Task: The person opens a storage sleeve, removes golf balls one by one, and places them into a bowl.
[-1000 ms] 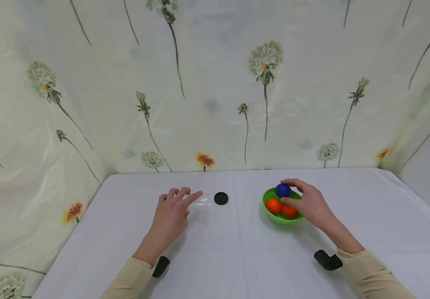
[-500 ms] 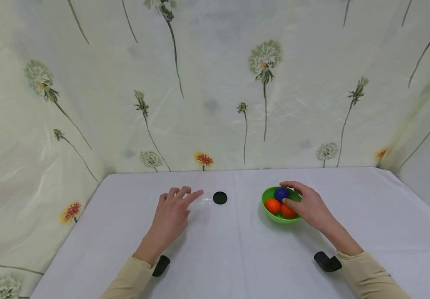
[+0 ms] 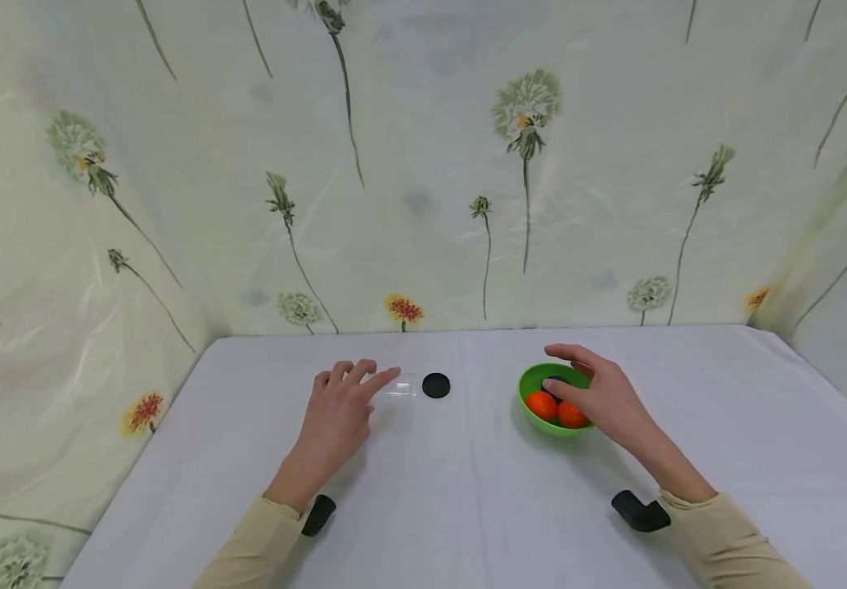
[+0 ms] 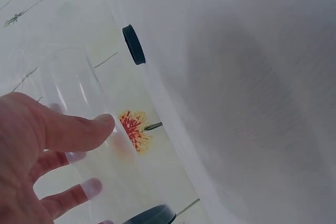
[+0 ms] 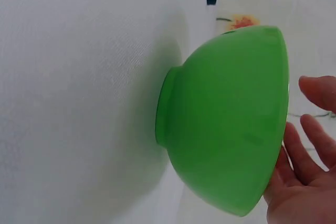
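My left hand (image 3: 335,417) grips a clear cylindrical container (image 3: 401,386) on the left side of the table. In the left wrist view, thumb and fingers lie around its transparent wall, and its end at the bottom is dark (image 4: 152,216). A black round lid (image 3: 436,385) lies just right of it. Over the right edge of a green bowl (image 3: 557,431) hovers my right hand (image 3: 613,405), fingers and thumb spread apart with nothing between them. Inside the bowl are two orange balls (image 3: 541,406) and a dark blue ball (image 3: 558,379), the blue one partly hidden behind the thumb.
A white cloth (image 3: 460,507) covers the table. Behind it hangs a flower-printed curtain (image 3: 423,204). Black angled pieces (image 3: 641,512) show beside both beige sleeves (image 3: 725,540).
The blue ball has gone down into the bowl, and my right hand has let go of it, its fingers spreading and lifting slightly. My left hand stays in place with the container.
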The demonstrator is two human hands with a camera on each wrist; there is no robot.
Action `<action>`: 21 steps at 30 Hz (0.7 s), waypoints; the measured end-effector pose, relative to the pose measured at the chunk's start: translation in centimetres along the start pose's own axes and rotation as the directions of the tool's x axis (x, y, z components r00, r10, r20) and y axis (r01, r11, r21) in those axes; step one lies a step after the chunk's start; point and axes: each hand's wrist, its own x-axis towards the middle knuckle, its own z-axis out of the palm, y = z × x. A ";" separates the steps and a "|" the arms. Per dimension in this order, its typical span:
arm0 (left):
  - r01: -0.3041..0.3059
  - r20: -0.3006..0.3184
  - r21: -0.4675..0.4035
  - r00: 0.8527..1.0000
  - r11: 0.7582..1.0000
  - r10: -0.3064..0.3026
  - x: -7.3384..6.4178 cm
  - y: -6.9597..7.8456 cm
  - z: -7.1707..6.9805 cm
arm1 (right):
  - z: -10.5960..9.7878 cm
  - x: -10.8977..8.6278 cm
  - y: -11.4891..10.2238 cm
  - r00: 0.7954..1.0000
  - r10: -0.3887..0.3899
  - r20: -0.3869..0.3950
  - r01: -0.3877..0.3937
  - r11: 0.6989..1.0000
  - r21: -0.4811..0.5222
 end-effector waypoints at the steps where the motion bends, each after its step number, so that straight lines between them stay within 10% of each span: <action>1: 0.000 0.000 -0.001 1.000 1.000 0.000 0.1 0.0 0.0 | 0.1 0.0 -0.2 1.000 -0.002 -0.001 0.002 1.000 0.012; 21: 0.013 -0.045 -0.115 0.999 0.993 -0.018 0.8 -0.3 0.0 | 1.6 0.6 -1.4 1.000 -0.029 0.007 0.028 0.996 0.087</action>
